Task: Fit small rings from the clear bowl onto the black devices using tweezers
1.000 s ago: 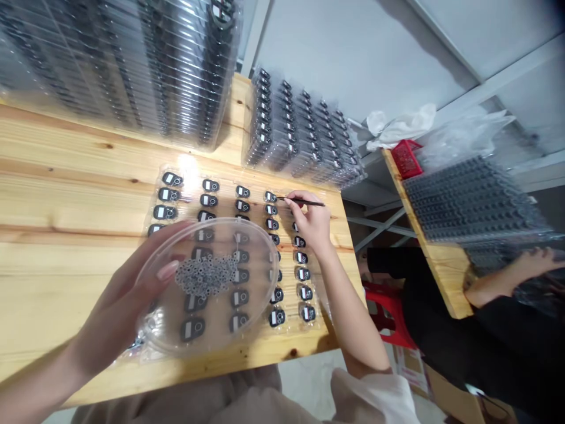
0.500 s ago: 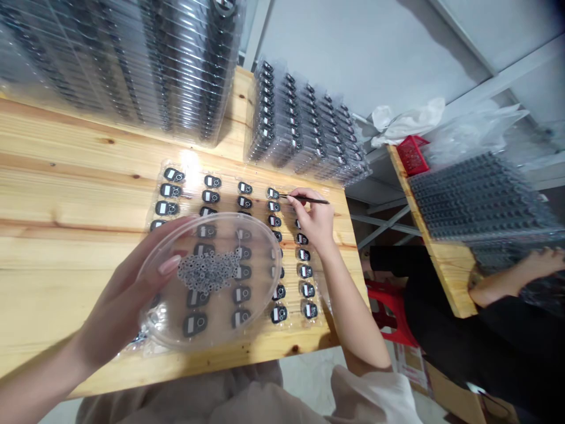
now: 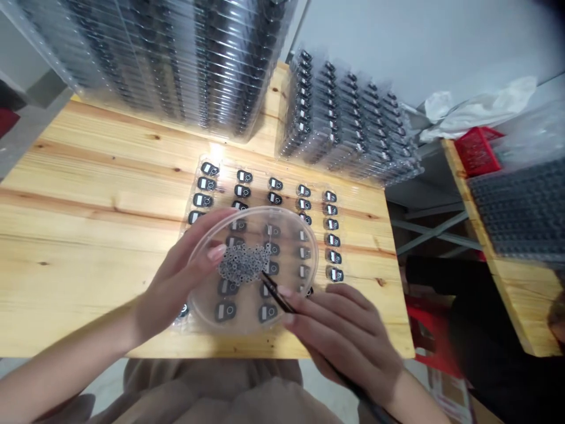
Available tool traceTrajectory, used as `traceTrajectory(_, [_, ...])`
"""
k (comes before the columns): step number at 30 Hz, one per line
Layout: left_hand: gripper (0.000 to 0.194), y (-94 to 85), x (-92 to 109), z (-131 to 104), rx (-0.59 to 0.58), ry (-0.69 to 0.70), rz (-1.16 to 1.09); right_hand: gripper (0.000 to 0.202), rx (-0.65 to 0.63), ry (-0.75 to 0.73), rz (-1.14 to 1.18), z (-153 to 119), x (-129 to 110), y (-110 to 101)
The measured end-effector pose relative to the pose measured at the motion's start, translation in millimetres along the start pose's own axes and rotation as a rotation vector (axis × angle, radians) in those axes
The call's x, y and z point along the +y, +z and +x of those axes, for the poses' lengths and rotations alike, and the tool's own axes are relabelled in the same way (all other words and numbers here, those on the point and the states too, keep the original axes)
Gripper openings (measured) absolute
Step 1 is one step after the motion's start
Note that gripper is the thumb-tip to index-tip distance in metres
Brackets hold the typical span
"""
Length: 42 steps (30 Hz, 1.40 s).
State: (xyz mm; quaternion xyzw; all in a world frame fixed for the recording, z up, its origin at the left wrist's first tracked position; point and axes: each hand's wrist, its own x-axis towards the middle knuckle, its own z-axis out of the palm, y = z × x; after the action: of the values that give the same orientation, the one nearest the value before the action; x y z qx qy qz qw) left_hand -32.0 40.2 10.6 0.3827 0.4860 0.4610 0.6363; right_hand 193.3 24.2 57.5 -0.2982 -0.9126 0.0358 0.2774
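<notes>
A wooden table (image 3: 88,235) spreads beneath everything. Along its far side stand a tall stack of clear plastic trays (image 3: 176,65) and, to the right, a lower stack of loaded trays (image 3: 353,123). Nearer the person, a single blister tray (image 3: 258,182) lies flat, holding columns of small black fob-like units (image 3: 334,274), each with a white rectangle and a ring-shaped mark.

Above that tray, covering several units, is a shallow round translucent tub (image 3: 205,300). The left hand (image 3: 176,271) grips its left rim, thumb inside, fingers outside. The right hand (image 3: 348,335), at the tub's lower right, grasps dark, slim tweezers (image 3: 280,298) between thumb and fingers.

The small grey rings (image 3: 242,263) are heaped in the tub, up and to the left of the right hand. The tweezers' long axis slants from that hand toward the heap, tips at its lower-right edge; whether they pinch a ring, I cannot tell. The left thumb is nearer, just beside the heap's left edge.
</notes>
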Motion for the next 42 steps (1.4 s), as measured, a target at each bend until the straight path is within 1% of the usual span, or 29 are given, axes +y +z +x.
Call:
traceTrajectory(1, [0.036,-0.5,0,0,0.0,0.006,0.005,0.016,0.018,-0.057,0.006,2,-2,8])
traceTrajectory(3, [0.036,-1.3,-2,-1,-0.002,0.022,0.023,0.021,0.021,-0.098,0.013,7,-1,24])
traceTrajectory(6, [0.036,-1.2,-2,-1,0.001,0.037,0.056,0.022,-0.004,-0.074,-0.007,10,4,37])
traceTrajectory(9, [0.033,-0.3,-1,-1,-0.004,0.051,0.068,0.019,-0.006,-0.067,-0.017,10,4,39])
traceTrajectory(16, [0.031,0.4,0,-4,-0.04,0.051,0.002,0.018,-0.025,-0.079,-0.021,14,2,42])
traceTrajectory(24, [0.028,1.2,0,-2,-0.053,0.044,-0.019,0.017,-0.006,-0.072,-0.045,16,2,45])
traceTrajectory(28, [0.028,1.9,1,-3,-0.038,0.055,-0.022,0.014,-0.005,-0.055,-0.061,15,2,46])
traceTrajectory(32, [0.029,1.7,1,-3,-0.028,0.048,-0.006,0.017,-0.002,-0.063,-0.074,17,2,47])
traceTrajectory(35, [0.029,2.0,1,-2,-0.032,0.053,-0.009,0.018,0.005,-0.071,-0.064,16,2,48])
traceTrajectory(37, [0.029,1.9,1,-1,-0.042,0.06,-0.023,0.015,-0.003,-0.063,-0.044,14,2,45])
traceTrajectory(40, [0.03,0.8,0,-2,-0.039,0.052,-0.009,0.013,-0.009,-0.028,0.026,11,-1,30])
traceTrajectory(42, [0.033,-0.4,-1,-2,-0.022,0.032,0.014,0.014,-0.002,0.052,0.091,9,-2,12])
